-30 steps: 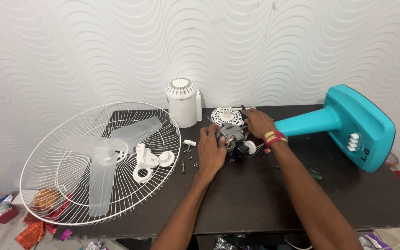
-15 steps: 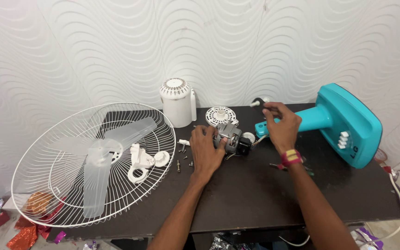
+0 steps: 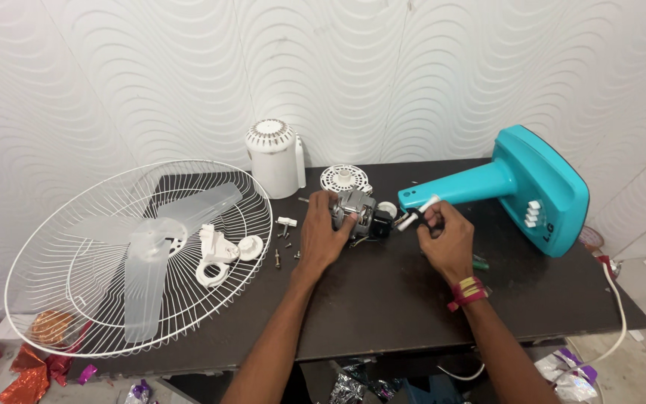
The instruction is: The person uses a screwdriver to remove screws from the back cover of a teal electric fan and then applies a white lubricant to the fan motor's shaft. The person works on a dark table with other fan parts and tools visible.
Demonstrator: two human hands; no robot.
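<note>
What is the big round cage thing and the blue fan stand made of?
The big round white wire fan guard looks like thin metal wire painted white, judging by its fine spokes. The turquoise fan stand looks like smooth moulded plastic, with a soft shine.

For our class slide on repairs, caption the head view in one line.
Left hand steadies a fan motor on a dark table while right hand holds a small white part.

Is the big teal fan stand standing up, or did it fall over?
Tipped over. The teal plastic fan stand lies on its side on the dark table, its flat base facing sideways and its neck pointing toward the hands.
</note>
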